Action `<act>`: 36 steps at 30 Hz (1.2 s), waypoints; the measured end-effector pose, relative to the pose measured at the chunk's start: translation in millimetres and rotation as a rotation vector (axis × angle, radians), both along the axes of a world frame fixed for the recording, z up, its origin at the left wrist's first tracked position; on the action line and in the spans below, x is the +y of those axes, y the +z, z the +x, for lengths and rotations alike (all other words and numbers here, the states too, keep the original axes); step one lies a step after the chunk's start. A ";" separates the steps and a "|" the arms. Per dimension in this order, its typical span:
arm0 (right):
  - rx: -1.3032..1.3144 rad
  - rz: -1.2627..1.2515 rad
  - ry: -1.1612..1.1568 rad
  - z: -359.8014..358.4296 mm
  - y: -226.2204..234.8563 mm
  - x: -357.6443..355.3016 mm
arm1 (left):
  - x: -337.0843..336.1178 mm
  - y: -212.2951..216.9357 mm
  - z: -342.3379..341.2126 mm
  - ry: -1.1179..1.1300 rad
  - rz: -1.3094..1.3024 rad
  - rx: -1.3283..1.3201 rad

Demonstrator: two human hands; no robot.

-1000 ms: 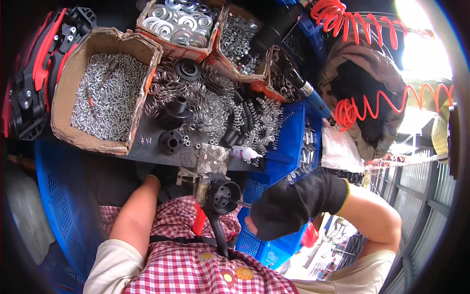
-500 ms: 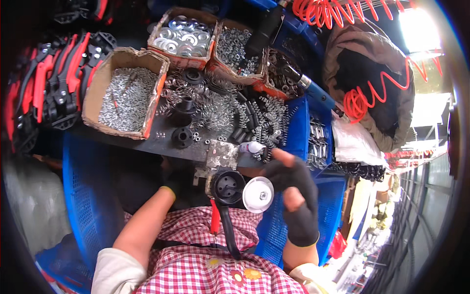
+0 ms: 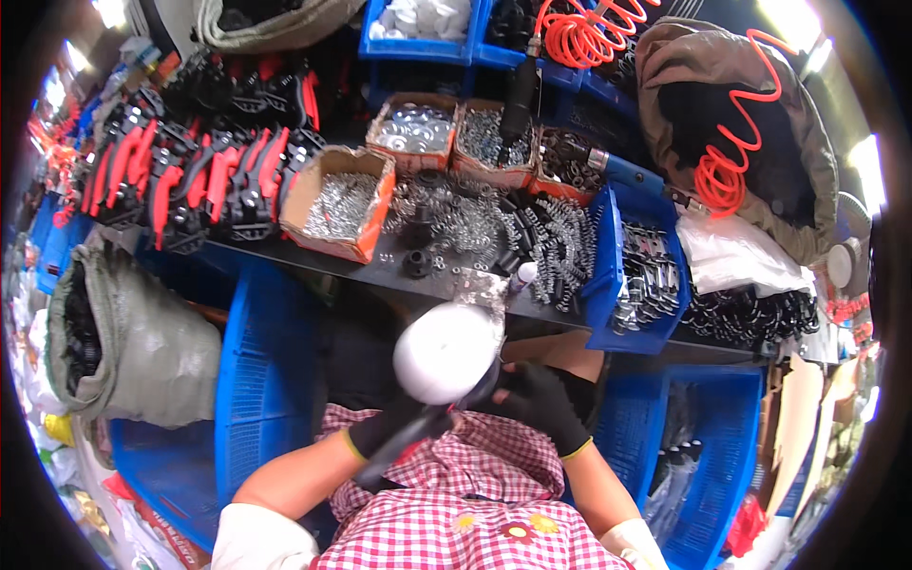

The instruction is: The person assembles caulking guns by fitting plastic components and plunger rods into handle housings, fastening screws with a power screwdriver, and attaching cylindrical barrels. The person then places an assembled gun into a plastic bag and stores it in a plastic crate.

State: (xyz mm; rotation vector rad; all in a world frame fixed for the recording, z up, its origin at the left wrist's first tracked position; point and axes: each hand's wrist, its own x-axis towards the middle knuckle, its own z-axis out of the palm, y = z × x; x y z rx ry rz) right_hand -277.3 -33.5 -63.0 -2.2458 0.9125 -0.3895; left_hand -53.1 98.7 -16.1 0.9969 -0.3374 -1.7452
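A large white disc, smeared by motion, hangs over my lap with a black-and-red lever handle running down to the left below it. My left hand, in a black glove, is closed around this handled part; its fingers are partly hidden behind the handle. Close on the other side is my right hand, in a black glove with bare fingertips, its fingers apart beside the part. Beyond the disc, a metal fixture plate sits at the bench edge, with a small white bottle next to it.
Loose springs cover the bench, behind them cardboard boxes of small metal parts. Red-and-black handles are piled at left. A blue bin of metal pieces stands right, near a coiled red hose. Blue crates flank my legs.
The handled part with its white disc has come up off the fixture toward me. My left hand has come out from under the bench to it; my right hand has lowered. The view has shifted left.
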 end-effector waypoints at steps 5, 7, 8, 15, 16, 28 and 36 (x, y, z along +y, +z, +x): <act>-0.223 -0.162 0.267 10.4 21.1 2.9 | 67.6 158.3 103.5 -0.290 -0.781 -0.706; -0.371 -0.039 0.375 14.2 58.4 -2.5 | 77.7 156.8 168.6 -0.140 -0.977 -0.486; -0.513 0.061 0.478 5.6 89.7 0.9 | 82.2 167.0 176.1 0.109 -1.065 -0.521; -0.565 0.988 0.503 64.7 171.3 37.7 | -1.4 131.2 132.2 1.291 -0.897 -0.808; -0.437 0.965 0.480 83.2 182.2 42.8 | -11.0 118.1 122.1 1.078 -0.967 -0.967; -0.577 1.116 0.199 133.1 188.0 7.0 | -86.8 117.6 113.4 0.941 -0.731 -1.185; -1.076 1.017 0.290 182.0 215.8 -85.0 | -120.4 216.4 186.7 -0.491 -0.726 -1.370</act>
